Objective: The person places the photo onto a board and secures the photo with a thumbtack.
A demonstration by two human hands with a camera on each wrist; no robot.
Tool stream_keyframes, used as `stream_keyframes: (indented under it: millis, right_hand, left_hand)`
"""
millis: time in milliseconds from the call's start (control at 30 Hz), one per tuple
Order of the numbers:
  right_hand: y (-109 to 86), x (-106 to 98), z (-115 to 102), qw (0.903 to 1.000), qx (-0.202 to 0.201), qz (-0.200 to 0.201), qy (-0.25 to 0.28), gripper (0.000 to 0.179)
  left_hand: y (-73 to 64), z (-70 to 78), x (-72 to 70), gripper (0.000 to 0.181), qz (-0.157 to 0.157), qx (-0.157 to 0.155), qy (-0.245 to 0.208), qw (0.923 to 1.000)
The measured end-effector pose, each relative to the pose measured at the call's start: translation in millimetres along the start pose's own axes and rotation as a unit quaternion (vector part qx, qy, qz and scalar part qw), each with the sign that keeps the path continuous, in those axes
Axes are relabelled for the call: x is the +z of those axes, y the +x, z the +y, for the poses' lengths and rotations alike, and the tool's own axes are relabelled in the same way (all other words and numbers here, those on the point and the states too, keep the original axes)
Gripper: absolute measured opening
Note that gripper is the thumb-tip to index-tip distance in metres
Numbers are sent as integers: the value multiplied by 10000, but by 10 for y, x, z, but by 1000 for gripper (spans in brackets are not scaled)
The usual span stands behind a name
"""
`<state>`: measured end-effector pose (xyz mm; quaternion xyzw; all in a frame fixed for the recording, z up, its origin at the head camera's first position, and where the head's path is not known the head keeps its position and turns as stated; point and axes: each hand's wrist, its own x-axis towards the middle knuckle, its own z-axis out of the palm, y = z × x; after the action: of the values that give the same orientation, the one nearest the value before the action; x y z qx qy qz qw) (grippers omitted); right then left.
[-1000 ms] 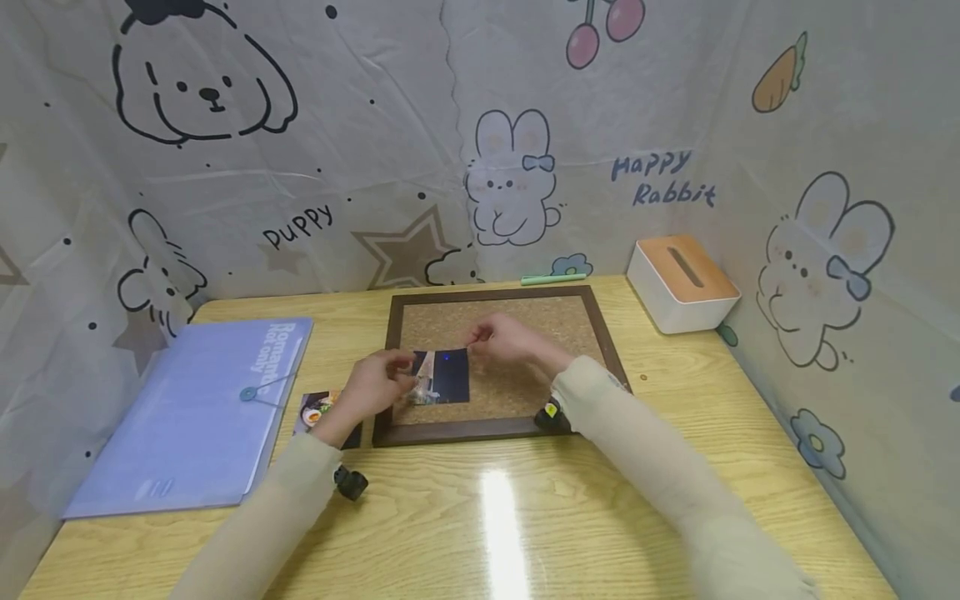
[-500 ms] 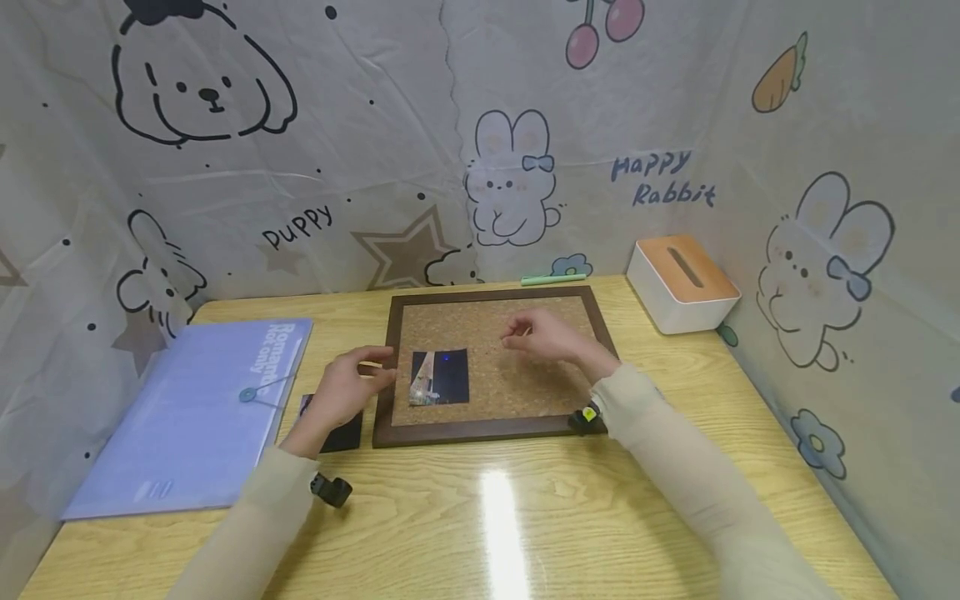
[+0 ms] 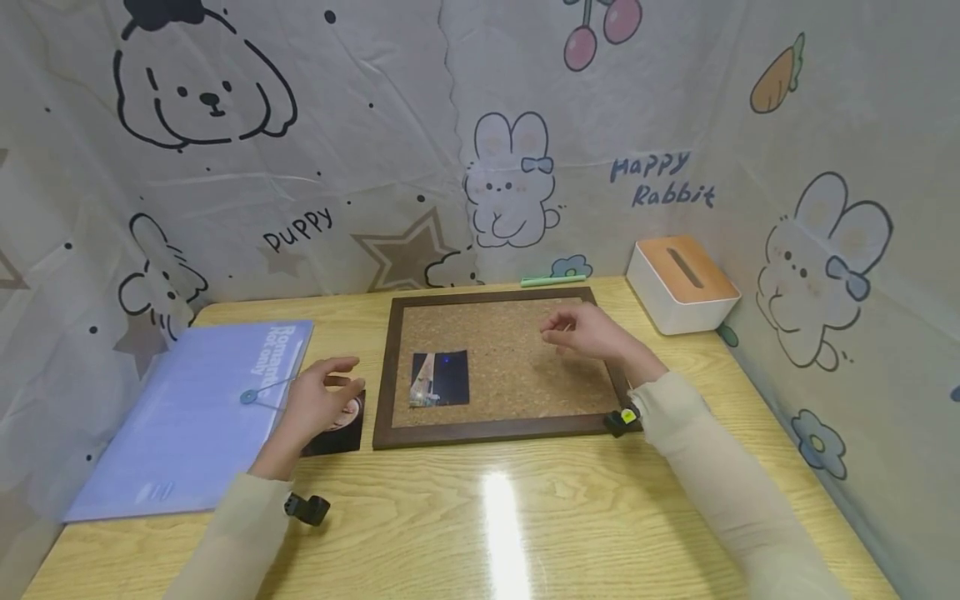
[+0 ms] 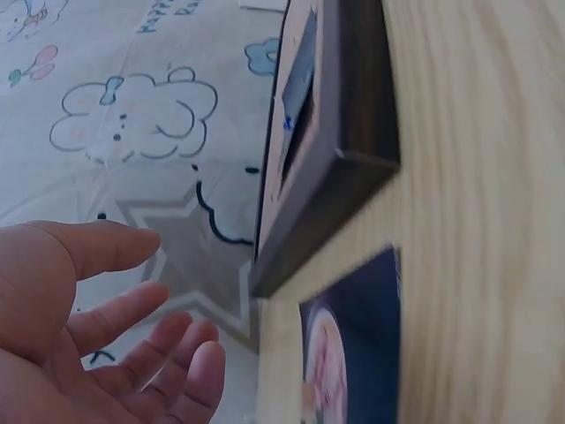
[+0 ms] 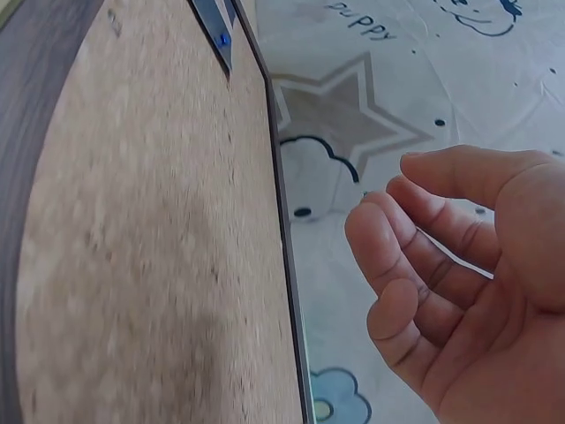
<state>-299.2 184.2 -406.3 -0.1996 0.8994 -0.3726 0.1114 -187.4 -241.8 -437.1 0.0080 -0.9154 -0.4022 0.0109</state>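
A night-scene photo (image 3: pixel 442 392) lies on the left part of a framed corkboard (image 3: pixel 510 337), with a blue push pin (image 3: pixel 447 360) in its upper part. My left hand (image 3: pixel 309 407) hovers left of the board with thumb and fingers apart, holding nothing. Beneath it is a dark photo (image 3: pixel 343 437) of a plate of food, partly covered by the hand in the head view; the left wrist view shows the same food photo (image 4: pixel 371 309) beside the frame. Over the cork's right side hangs my right hand (image 3: pixel 588 331), fingers loosely bent, with nothing seen between them.
A lilac document folder (image 3: pixel 187 417) with a string closure lies at the left. At the back right stands a white tissue box (image 3: pixel 678 287) with a wooden lid. Behind the corkboard lies a green pen (image 3: pixel 553 280). Printed cloth rises around the table.
Both hands have drawn away from the photo on the corkboard, the left one leftwards to the food photo, the right one rightwards. The pinned photo stays in place.
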Motion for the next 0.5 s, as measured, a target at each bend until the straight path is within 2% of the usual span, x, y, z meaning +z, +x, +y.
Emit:
stream_keyframes:
  millis: [133, 300, 500]
  right_hand:
    - [-95, -66, 80, 9998, 207, 73, 18, 25]
    - [-181, -148, 176, 9996, 252, 144, 58, 27]
    - [-261, -225, 268, 9991, 331, 232, 114, 28]
  left_hand:
    - [-70, -116, -62, 47, 172, 11, 294, 9994]
    - [-135, -239, -125, 47, 245, 13, 501, 9984]
    - [-178, -335, -123, 50, 90, -33, 743, 9972]
